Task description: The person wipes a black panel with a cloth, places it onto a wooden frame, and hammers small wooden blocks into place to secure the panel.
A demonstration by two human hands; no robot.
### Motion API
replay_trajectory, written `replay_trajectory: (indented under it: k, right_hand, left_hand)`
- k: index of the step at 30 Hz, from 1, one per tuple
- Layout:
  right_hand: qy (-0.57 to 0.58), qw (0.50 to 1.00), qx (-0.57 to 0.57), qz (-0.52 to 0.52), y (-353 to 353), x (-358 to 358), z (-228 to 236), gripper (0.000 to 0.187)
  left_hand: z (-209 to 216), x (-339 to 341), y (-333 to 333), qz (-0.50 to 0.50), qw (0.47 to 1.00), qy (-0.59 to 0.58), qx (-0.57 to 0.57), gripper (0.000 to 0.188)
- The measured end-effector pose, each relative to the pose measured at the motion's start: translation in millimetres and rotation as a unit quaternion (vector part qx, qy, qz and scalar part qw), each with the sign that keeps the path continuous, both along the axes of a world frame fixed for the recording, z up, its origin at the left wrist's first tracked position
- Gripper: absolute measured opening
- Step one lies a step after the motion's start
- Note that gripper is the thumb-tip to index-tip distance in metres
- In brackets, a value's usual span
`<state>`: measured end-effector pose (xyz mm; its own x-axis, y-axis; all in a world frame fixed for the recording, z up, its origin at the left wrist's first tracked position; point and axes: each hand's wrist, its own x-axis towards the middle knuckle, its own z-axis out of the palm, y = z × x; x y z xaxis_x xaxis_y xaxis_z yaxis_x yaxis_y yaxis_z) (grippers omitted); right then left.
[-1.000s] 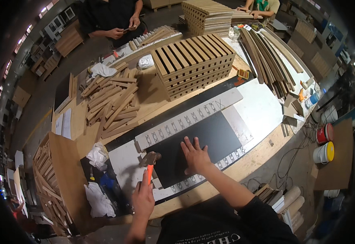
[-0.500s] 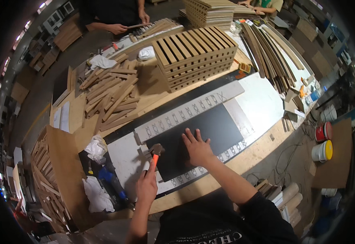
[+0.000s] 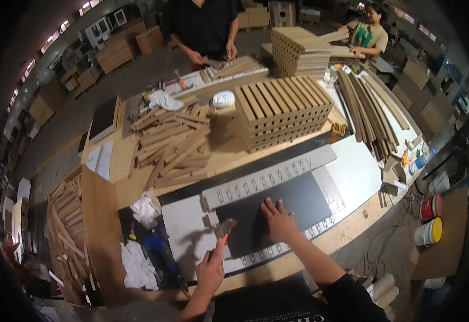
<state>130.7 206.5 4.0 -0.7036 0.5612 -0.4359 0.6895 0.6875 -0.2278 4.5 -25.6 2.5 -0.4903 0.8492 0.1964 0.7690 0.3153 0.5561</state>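
My left hand (image 3: 210, 275) is closed around the orange handle of a hammer (image 3: 226, 227). The hammer's head is above the left end of a flat black panel (image 3: 304, 196), close to small pale blocks (image 3: 210, 219) at that end; whether it touches anything I cannot tell. On top of the panel my right hand (image 3: 283, 224) lies flat, fingers spread. Along the panel's far side runs a pale strip (image 3: 269, 174) with a row of drawn crosses. A similar marked strip (image 3: 253, 259) shows along its near side, partly hidden by my right arm.
Stacked slatted wooden frames (image 3: 285, 112) stand beyond the panel, beside a heap of loose wooden sticks (image 3: 173, 142). An open cardboard box (image 3: 103, 231) of sticks is at left. Long dark strips (image 3: 366, 115) lie at right. Two people work across the table. Buckets (image 3: 427, 232) stand at right.
The view has tilted up, so the table sits lower and the people across it show more fully. My left hand still grips the hammer near the panel's left end; my right hand stays on the panel.
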Motion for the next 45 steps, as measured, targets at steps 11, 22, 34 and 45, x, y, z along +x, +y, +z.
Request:
replay_trajectory:
  k: [11,22,34,45]
  right_hand:
    - [0.001,1.000,-0.017,0.013,-9,-2,3,0.093]
    - [0.034,0.999,0.037,0.012,10,-8,6,0.096]
    - [0.029,0.999,-0.036,0.023,-11,-1,-2,0.122]
    - [0.032,0.999,-0.025,0.025,-5,14,17,0.120]
  left_hand:
    - [16,8,10,-0.032,0.997,-0.061,0.018,0.062]
    - [-19,-3,21,-0.020,0.998,-0.051,-0.015,0.064]
    - [8,5,4,-0.049,0.993,-0.103,-0.020,0.064]
    - [43,60,22,-0.020,0.998,0.040,0.038,0.057]
